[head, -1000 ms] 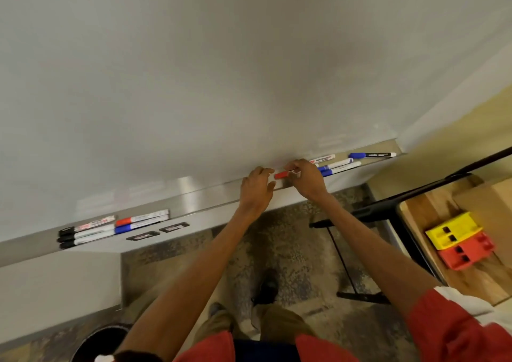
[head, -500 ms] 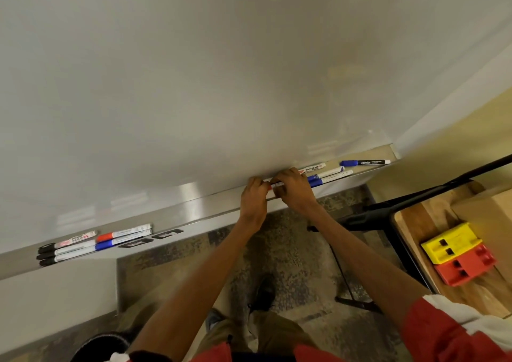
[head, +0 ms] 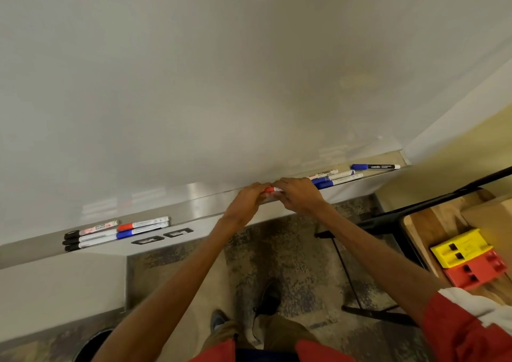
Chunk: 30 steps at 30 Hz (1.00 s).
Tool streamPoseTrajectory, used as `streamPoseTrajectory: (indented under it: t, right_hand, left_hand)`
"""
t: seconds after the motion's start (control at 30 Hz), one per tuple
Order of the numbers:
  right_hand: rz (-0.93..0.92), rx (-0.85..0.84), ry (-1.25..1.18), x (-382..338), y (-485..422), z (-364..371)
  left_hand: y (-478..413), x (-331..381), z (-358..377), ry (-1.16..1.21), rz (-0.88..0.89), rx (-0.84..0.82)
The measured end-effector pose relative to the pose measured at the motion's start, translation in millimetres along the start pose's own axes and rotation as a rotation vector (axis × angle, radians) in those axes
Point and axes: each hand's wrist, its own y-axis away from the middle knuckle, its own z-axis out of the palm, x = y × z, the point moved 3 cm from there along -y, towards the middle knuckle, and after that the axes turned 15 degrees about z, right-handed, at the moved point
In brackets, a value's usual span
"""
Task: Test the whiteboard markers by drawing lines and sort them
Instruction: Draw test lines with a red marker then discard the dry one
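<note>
Far left, low: dark round bin (head: 92,345) on the floor, only partly in frame, inside too dark to tell contents. Above it, the metal tray (head: 202,209) runs along the foot of the whiteboard (head: 221,84) and serves as the sorting shelf. Left batch of markers (head: 116,231) lies on the tray side by side, black, red and blue caps, well apart from the hands; two small black tags (head: 162,237) sit just beside it. Mid-tray: left hand (head: 243,201), fingers curled, pinches the red cap end of the red marker (head: 269,189); right hand (head: 300,195), fingers curled, grips its pale barrel. The marker sits just above the tray edge, close to the board, mostly hidden by the hands. Judged step: cap work on this marker. Whether it is coming off or going on, cannot tell; no drawn line shows on the board, so probably off, ahead of a test stroke. Next move calls for a straight pull apart, then tip to board for a short line. Right of the hands: second batch of markers (head: 333,178), blue and red caps, touching one another; one dark marker (head: 375,166) lies alone further right. Far right: wooden table (head: 426,223) carrying a yellow block (head: 460,248) against a red block (head: 476,272).
</note>
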Motion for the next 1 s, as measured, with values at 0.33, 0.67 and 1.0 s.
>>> streamPoseTrajectory:
  t: [0.33, 0.67, 1.0]
  right_hand:
    - [-0.044, 0.022, 0.230, -51.0, 19.3, -0.6]
    - [-0.061, 0.034, 0.214, -130.8, 31.6, 6.7]
    - [0.025, 0.277, -0.030, -207.5, 40.1, -5.2]
  left_hand:
    - [46.2, 0.6, -34.1, -0.216, 0.127, -0.043]
    - [119.5, 3.1, -83.9, -0.317, 0.194, -0.032]
    - [187.1, 0.7, -151.4, -0.358, 0.148, 0.223]
